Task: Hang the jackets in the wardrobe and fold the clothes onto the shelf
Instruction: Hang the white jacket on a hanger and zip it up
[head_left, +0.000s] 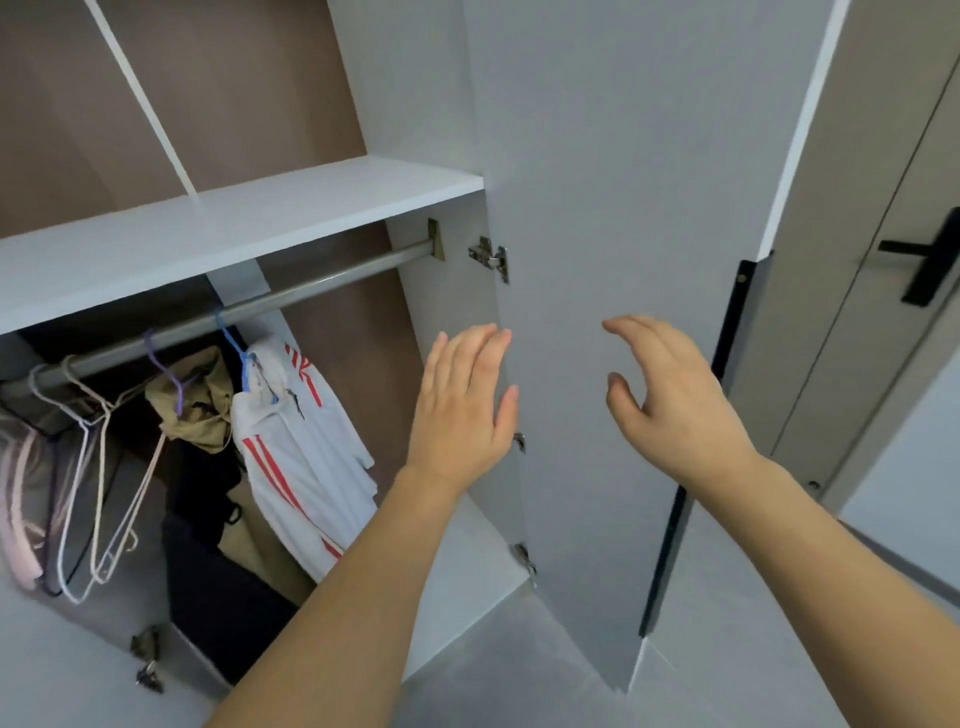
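With a khaki jacket (192, 400) and a white red-striped jacket (296, 447) hanging on the wardrobe rail (322, 283), a person is raising the left hand (462, 410) and right hand (670, 395), fingers loose and empty, by the open door (613, 208), seemingly between garments and needing the next one.

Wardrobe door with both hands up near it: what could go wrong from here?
1. The left hand sits at the hinge edge of the wardrobe door; fingers could get pinched if it swings.
2. The white jacket hangs bunched on its blue hanger and might slip off.
3. The empty hangers hang tilted together and could tangle.
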